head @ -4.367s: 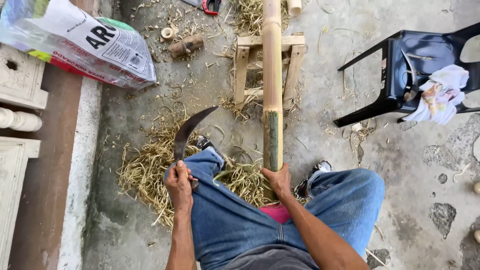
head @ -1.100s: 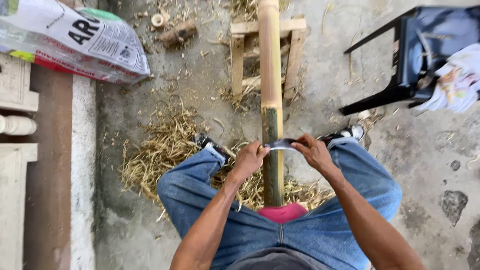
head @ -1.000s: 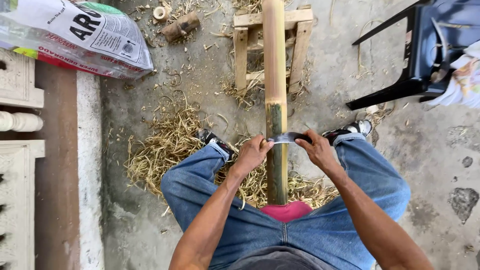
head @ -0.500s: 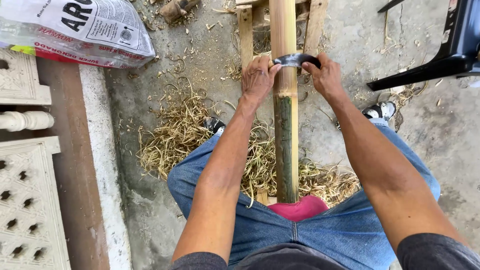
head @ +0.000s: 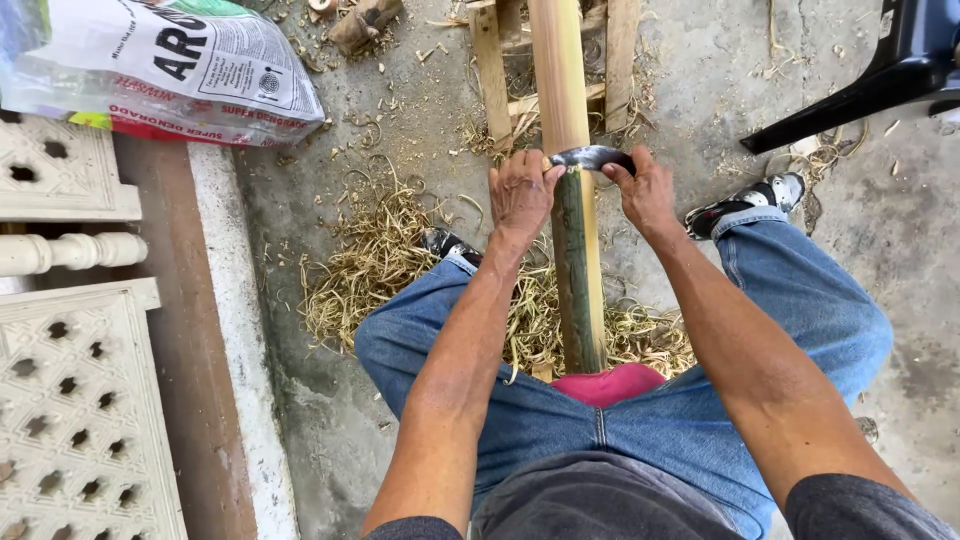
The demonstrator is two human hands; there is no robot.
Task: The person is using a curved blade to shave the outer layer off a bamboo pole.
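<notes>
Across one bamboo pole [head: 578, 270] between the knees, one curved blade [head: 592, 157] lies, its ends gripped by left hand [head: 522, 195] and right hand [head: 645, 192], both closed; shavings [head: 375, 265] litter concrete.

Two hands, left hand [head: 520, 195] and right hand [head: 645, 190], close on one curved blade [head: 590, 157] laid across one bamboo pole [head: 565, 100]. Beyond the grip stands one wooden stand [head: 490, 70]; below it, one heap of shavings [head: 385, 265] and two shoes. Up left of it lies one printed sack [head: 170, 65]; up right, one dark chair [head: 880, 80].
</notes>
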